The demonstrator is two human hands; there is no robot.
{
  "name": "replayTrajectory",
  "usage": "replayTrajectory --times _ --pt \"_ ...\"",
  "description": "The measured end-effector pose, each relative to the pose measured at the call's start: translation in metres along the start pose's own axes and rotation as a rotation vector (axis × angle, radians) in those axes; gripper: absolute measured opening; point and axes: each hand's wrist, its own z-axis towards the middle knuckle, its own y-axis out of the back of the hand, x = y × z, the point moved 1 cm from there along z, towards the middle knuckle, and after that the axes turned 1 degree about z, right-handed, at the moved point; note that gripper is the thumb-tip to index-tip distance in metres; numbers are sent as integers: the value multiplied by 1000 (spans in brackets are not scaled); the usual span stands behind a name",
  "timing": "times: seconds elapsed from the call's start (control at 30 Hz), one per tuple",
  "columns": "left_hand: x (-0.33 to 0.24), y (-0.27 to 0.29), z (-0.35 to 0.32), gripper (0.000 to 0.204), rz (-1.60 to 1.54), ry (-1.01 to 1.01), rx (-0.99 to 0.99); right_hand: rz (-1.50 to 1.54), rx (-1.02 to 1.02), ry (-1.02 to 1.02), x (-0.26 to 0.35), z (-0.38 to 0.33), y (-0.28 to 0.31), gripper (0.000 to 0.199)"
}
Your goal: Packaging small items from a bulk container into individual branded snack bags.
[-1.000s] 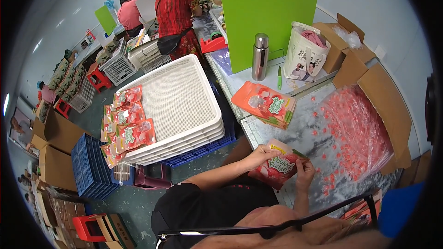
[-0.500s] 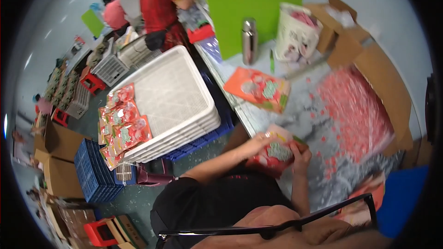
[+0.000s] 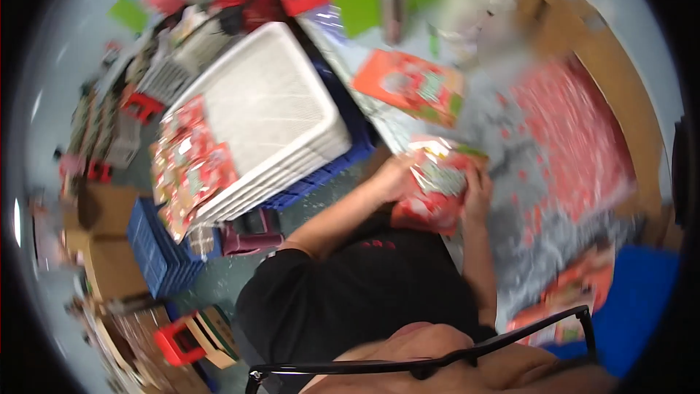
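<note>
Between my hands is a red and white printed pouch [image 3: 436,193] with a shiny top, its front turned up. My left hand [image 3: 396,177] grips its left side, and my right hand [image 3: 477,191] grips the right side near the upper corner. Just beyond it, an orange-red printed pouch [image 3: 410,86] lies flat on the table. To the right, a heap of small pink pieces [image 3: 569,138] rests on clear plastic beside a cardboard box, with several loose pieces scattered toward my hands. What the held pouch contains cannot be made out.
Stacked white trays [image 3: 255,102] stand at left, with several pouches [image 3: 191,164] on the top one's edge. A steel flask [image 3: 391,7] and a white bag [image 3: 477,0] are at the back. Blue crates [image 3: 157,248] and a red stool [image 3: 179,343] sit on the floor. Co-workers appear far left.
The whole view has shifted, so the table and trays sit higher in it. The held pouch shows more of its front, and my right hand has moved to its side.
</note>
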Motion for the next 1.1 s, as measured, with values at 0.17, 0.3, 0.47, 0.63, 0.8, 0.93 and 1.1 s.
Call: replayTrajectory --times 0.17,0.3,0.47,0.63,0.8,0.93,1.1 --pt "6 1 -12 55 40 6 161 -210 81 102 -13 10 15 23" --pt "-8 7 -21 56 12 -135 41 -656 67 599 11 1 -28 49" --pt "-84 44 -46 66 12 -650 -232 -602 275 498 -7 3 -24 53" --pt "-207 111 -150 52 222 -1246 -675 -599 225 240 -29 9 40 39" --pt "-257 215 -290 65 857 -1548 -1852 -550 84 70 -37 3 103 31" --pt "-240 202 -254 48 1262 -1402 -2549 -562 -99 -7 -40 -7 142 26" --pt "-187 107 -98 25 1691 -1230 -1330 -563 -96 58 -49 6 139 22"
